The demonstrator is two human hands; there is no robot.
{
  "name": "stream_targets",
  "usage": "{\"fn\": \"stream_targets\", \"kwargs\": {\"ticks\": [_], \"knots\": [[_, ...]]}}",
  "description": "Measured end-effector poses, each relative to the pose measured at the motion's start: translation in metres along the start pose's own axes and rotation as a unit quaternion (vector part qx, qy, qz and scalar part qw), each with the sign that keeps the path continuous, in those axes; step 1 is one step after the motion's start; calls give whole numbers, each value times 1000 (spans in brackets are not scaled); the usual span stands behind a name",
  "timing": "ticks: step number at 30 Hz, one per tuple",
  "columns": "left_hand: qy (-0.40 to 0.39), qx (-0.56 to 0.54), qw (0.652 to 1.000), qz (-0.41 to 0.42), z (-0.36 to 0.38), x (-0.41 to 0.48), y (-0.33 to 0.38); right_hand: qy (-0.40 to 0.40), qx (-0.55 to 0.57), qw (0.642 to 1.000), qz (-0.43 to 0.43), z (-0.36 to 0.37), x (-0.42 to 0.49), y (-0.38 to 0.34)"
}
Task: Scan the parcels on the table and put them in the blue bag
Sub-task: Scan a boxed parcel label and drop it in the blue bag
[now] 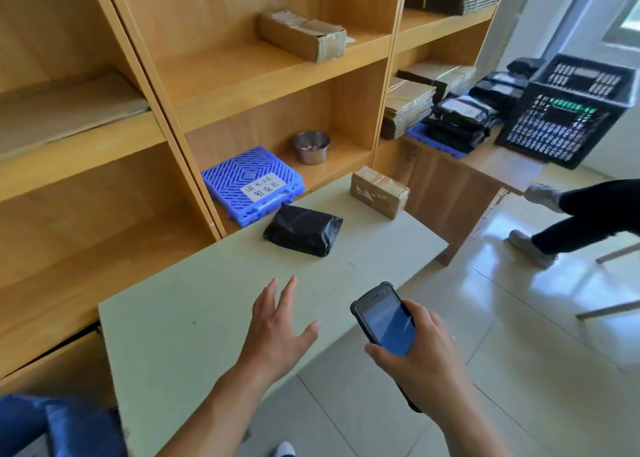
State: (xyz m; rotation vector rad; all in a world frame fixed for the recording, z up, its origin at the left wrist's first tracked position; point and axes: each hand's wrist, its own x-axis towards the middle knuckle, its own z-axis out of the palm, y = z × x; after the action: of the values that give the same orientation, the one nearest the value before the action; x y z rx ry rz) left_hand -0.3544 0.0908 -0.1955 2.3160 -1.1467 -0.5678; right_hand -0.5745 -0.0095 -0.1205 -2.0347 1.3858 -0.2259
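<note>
A black plastic-wrapped parcel [303, 230] lies on the pale green table [194, 311], near its far side. A taped brown cardboard parcel [378, 191] stands further right at the table's far corner. My left hand [278, 328] hovers open over the table, fingers spread, a short way in front of the black parcel and not touching it. My right hand [420, 356] grips a handheld scanner [384, 321] with a blue lit screen, held off the table's right edge. A corner of the blue bag [59, 425] shows at the bottom left.
Wooden shelves [242, 76] rise behind the table, holding a blue plastic grid [251, 181], a metal cup [311, 147] and a cardboard box [304, 36]. At the right, a lower table carries black parcels [464, 117] and a black crate [568, 110]. A person's legs [585, 221] cross the tiled floor.
</note>
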Motion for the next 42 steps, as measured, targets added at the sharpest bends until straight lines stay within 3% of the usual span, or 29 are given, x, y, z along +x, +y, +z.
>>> {"fn": "stream_targets", "kwargs": {"ticks": [10,19,27,37,42], "knots": [[21,14,998,-55,11,104,0,-54,23,998,-12,-8,113,1],[7,-37,999,-27,40,255,66,-35,-50,998,-10,-77,247,-8],[-5,-13,1000,2,53,347,124,-18,-70,997,8,-114,335,2],[9,60,990,-131,97,415,174,-78,-70,993,-52,-140,459,44],[59,41,983,-170,125,460,218,-123,-92,984,-89,-164,528,72]]}}
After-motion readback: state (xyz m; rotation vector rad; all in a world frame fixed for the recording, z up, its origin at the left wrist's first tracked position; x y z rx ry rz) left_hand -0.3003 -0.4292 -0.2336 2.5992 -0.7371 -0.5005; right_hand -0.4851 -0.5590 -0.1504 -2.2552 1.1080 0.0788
